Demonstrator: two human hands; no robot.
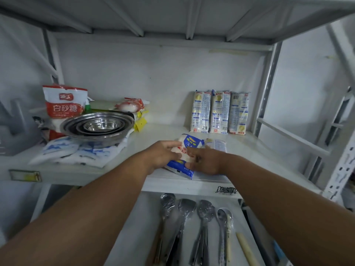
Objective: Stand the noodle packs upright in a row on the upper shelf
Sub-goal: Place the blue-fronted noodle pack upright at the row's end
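Observation:
Three noodle packs (219, 111) stand upright side by side against the back wall at the right of the upper shelf (165, 131). A blue-and-white noodle pack (190, 144) lies flat near the shelf's front edge. My left hand (163, 156) grips its left side and my right hand (205, 160) grips its right side. Another flat pack (217, 144) lies just right of it, partly hidden behind my right hand.
Stacked steel bowls (97, 126) sit on white-blue bags (76, 152) at the shelf's left, with a red-white sugar bag (64, 102) behind. Wrapped ladles and spoons (192, 227) lie on the lower shelf. A metal upright (269, 83) stands right of the packs.

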